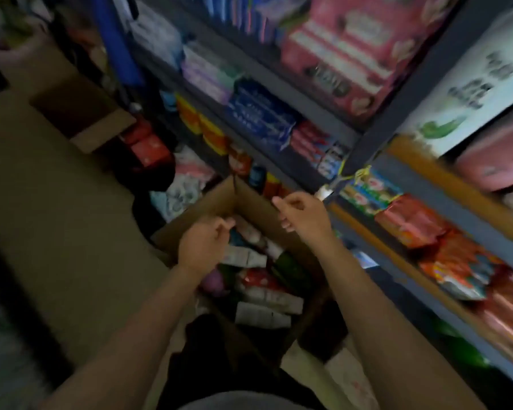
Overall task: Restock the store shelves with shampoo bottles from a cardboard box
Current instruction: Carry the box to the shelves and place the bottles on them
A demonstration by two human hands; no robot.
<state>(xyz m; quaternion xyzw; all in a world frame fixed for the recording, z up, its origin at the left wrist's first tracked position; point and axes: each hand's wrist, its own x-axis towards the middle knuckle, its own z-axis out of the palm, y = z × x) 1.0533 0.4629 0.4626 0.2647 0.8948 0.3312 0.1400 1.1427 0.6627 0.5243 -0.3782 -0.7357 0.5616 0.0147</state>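
Observation:
An open cardboard box (pixel 249 199) stands on the floor in front of the shelves. Several shampoo bottles and tubes (pixel 264 297) lie jumbled inside it, white, green, red and purple. My left hand (pixel 203 247) reaches into the far left part of the box with its fingers curled beside a pale bottle (pixel 251 230). Blur hides whether the fingers hold it. My right hand (pixel 304 216) hovers over the box's far right wall, fingers loosely curled, holding nothing.
Dark metal shelves (pixel 323 113) rise on the right, packed with blue, pink and orange packets. A wooden-edged lower shelf (pixel 427 279) holds snack bags. Another cardboard box (pixel 83 113) and red packs (pixel 148 149) sit on the floor at the left. Bare floor (pixel 57 217) lies left of the box.

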